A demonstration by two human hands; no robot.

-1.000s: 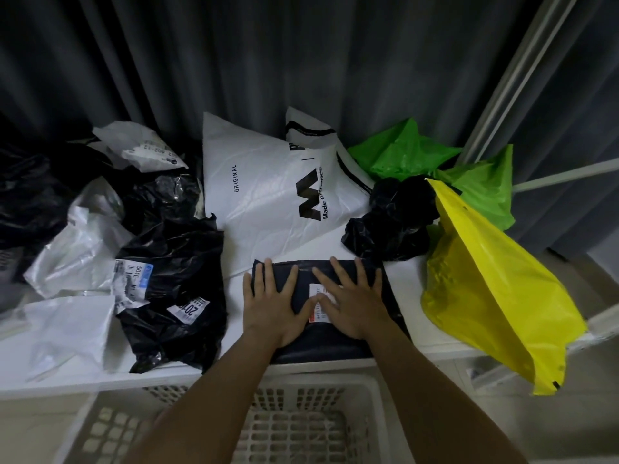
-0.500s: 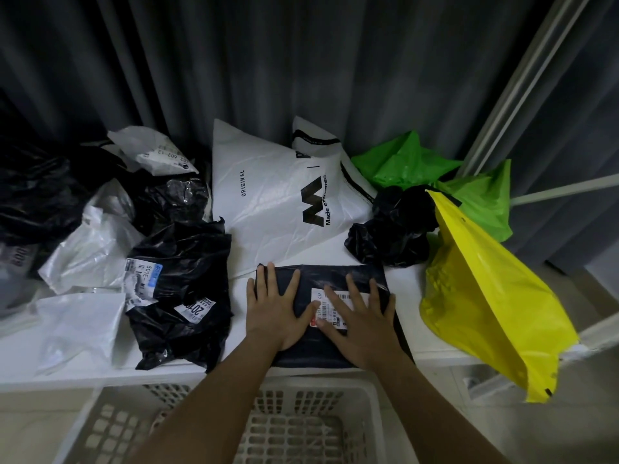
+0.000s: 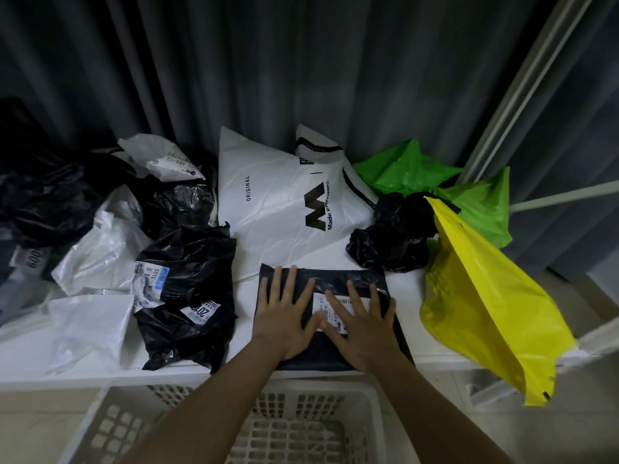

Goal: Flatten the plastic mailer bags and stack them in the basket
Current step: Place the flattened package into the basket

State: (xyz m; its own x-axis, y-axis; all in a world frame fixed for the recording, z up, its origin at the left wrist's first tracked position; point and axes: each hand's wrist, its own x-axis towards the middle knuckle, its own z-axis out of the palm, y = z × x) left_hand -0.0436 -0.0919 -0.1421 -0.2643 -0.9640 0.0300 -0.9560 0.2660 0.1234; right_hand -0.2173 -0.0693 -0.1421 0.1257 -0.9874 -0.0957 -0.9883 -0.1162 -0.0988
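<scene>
A dark flat mailer bag (image 3: pixel 338 277) with a white shipping label lies at the front edge of the white table (image 3: pixel 402 283). My left hand (image 3: pixel 284 316) presses flat on its left half with fingers spread. My right hand (image 3: pixel 363 324) presses flat on its right half, partly over the label. Below the table edge stands a white lattice basket (image 3: pixel 110 426); nothing shows inside it, though my forearms hide part of it.
Crumpled bags crowd the table: a black labelled one (image 3: pixel 191 266) and white ones (image 3: pixel 97 252) on the left, a big white printed bag (image 3: pixel 281 209) behind, a black wad (image 3: pixel 395 232), green bags (image 3: pixel 405 169), a yellow bag (image 3: pixel 485 296) overhanging the right edge. Dark curtains hang behind.
My right hand has slid rightward and toward me across the dark mailer, uncovering more of the label. My left hand has stayed pressed in place.
</scene>
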